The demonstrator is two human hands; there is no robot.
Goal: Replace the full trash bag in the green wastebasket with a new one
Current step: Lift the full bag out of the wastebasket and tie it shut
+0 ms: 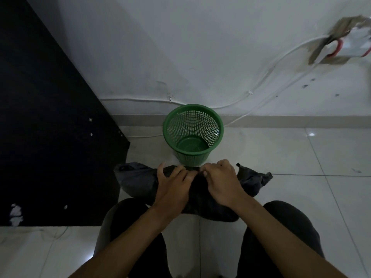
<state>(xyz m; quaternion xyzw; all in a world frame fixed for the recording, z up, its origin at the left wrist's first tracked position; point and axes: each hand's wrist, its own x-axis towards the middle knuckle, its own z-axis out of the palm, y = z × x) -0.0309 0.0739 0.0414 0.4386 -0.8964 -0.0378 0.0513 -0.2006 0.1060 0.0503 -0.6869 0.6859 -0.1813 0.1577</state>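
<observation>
Green wastebasket (pixel 192 122) upright at 12 o'clock | black bag (pixel 202 199) on tiles (pixel 281 153) at its 6 o'clock, partly under the hands (one bag or several, unclear) | left hand (pixel 172 183), right hand (pixel 220 181) both pinch its far edge

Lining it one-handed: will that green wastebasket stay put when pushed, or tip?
Probably light: the green wastebasket has thin mesh walls and stands empty. Its base is narrower than its rim, so a push near the top may tip it. On the glossy tile floor it may slide.
</observation>
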